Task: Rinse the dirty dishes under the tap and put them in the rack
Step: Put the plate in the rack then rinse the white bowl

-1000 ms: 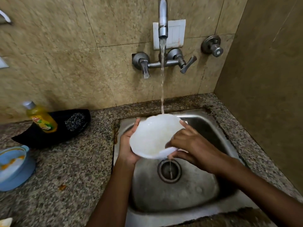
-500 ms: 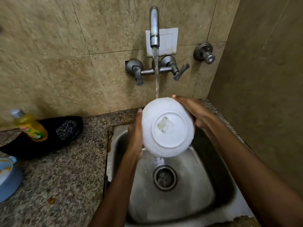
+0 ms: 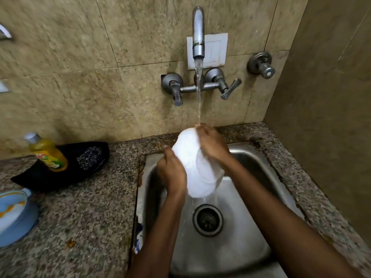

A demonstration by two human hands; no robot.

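Note:
A white bowl (image 3: 193, 167) is tilted on its side over the steel sink (image 3: 251, 247), its underside turned toward me. My left hand (image 3: 170, 173) grips its left rim. My right hand (image 3: 212, 143) lies over its upper right side, fingertips at the top edge. Water runs from the wall tap (image 3: 198, 33) and lands on my right fingers and the top of the bowl, then drips off the bowl's lower edge above the drain (image 3: 207, 220). No rack is in view.
On the granite counter (image 3: 90, 217) left of the sink lie a black dish (image 3: 60, 171) holding a yellow soap bottle (image 3: 48, 155) and a steel scrubber (image 3: 90, 158). Blue and white dishes (image 3: 14, 215) stand at the left edge. A side wall rises on the right.
The bowl has been turned from mouth-up under the stream to underside facing me, then tipped further on its side. My right hand has slid over its upper back.

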